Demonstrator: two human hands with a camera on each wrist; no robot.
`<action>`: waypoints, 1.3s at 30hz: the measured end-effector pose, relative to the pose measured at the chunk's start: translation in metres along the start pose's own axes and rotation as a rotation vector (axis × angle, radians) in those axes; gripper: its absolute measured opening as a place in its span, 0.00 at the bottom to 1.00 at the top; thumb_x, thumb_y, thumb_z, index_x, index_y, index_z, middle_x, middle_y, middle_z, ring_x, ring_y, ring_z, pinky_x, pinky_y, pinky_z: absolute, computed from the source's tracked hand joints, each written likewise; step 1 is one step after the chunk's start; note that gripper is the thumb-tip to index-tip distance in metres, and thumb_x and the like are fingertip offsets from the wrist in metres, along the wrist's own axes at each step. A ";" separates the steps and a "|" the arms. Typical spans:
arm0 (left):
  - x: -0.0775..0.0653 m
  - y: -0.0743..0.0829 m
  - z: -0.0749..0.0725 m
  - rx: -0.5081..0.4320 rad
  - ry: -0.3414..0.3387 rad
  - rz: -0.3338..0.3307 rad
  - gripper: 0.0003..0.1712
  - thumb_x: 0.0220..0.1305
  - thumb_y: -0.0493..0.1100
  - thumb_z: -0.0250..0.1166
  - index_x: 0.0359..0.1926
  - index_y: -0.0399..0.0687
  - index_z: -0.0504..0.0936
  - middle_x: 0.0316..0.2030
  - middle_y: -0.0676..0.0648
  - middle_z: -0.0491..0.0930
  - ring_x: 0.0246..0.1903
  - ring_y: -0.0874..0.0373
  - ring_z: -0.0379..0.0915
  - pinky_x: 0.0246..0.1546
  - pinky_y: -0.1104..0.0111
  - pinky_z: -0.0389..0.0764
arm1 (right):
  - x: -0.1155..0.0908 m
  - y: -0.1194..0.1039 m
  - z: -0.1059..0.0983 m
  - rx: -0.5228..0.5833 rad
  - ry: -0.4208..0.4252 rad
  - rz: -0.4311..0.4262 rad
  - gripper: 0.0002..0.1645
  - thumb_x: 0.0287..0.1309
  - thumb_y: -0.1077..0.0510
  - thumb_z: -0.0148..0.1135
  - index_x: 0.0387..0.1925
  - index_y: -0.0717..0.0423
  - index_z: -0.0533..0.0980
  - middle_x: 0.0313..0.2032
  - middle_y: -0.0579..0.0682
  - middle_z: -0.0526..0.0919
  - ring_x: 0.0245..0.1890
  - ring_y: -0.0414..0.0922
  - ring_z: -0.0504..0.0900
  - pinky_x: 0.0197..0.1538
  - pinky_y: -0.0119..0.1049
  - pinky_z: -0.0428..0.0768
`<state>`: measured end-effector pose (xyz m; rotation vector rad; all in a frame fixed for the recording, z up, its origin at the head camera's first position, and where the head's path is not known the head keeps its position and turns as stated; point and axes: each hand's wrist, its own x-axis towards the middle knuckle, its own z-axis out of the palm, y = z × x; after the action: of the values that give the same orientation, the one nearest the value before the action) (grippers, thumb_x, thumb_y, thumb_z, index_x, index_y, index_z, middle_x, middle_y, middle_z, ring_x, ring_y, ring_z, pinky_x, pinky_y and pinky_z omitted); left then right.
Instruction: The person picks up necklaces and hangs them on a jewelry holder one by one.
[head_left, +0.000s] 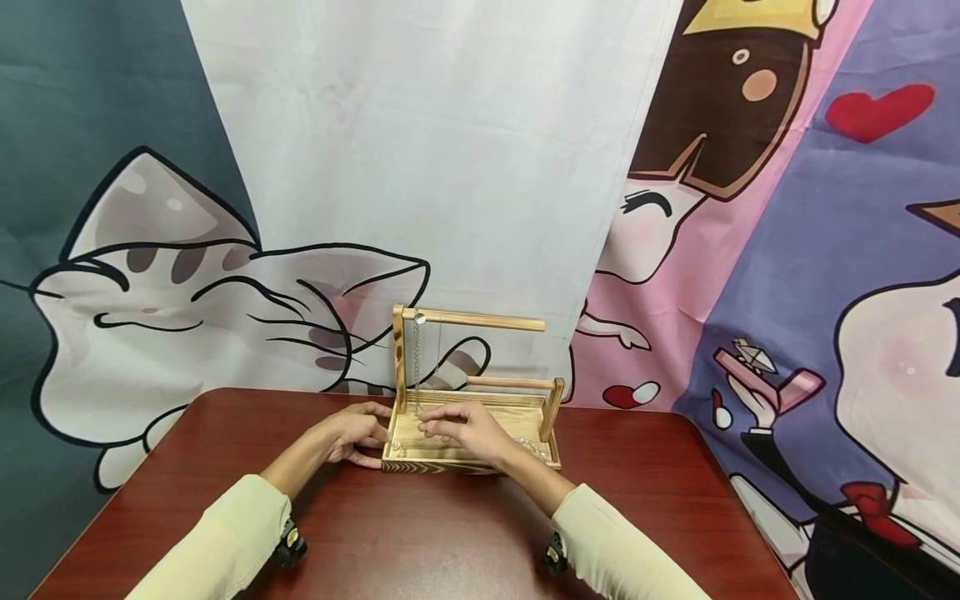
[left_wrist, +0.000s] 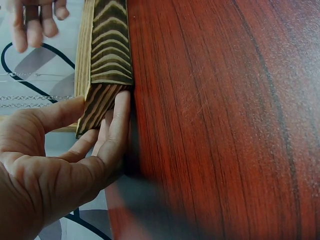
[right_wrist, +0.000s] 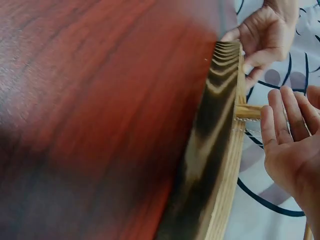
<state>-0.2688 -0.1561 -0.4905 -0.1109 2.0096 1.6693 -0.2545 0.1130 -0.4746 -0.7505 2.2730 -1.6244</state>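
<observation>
I have the wooden stand point(head_left: 517, 404) at the far edge of the desk point(head_left: 420, 533), its tray point(head_left: 431, 467) running left to right under an upper bar point(head_left: 480, 320). I judge it light and stiff, easily nudged, and surest held by the tray's left end. The fine chain point(head_left: 417, 358) hanging from the bar's left part looks limp, slippery and apt to tangle; I would pinch it near the top. The left hand point(head_left: 356, 435) grasps the tray's left end. The right hand point(head_left: 472, 429) is released, fingers loosely extended beside the chain's lower end; whether they touch it, I cannot tell. Small jewelry point(head_left: 529, 447) lies at the tray's right, and a printed cloth point(head_left: 450, 167) hangs beyond.
</observation>
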 end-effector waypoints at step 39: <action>0.001 0.000 -0.001 0.003 -0.014 -0.011 0.40 0.70 0.27 0.63 0.81 0.33 0.61 0.57 0.32 0.86 0.57 0.47 0.85 0.50 0.50 0.96 | 0.026 0.010 0.042 -0.825 -0.333 -0.079 0.34 0.77 0.27 0.63 0.72 0.37 0.84 0.61 0.43 0.93 0.56 0.33 0.91 0.63 0.29 0.88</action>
<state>-0.2703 -0.1567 -0.4909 -0.1081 1.9975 1.6559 -0.2588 0.0675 -0.4963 -1.1764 2.6268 -0.4540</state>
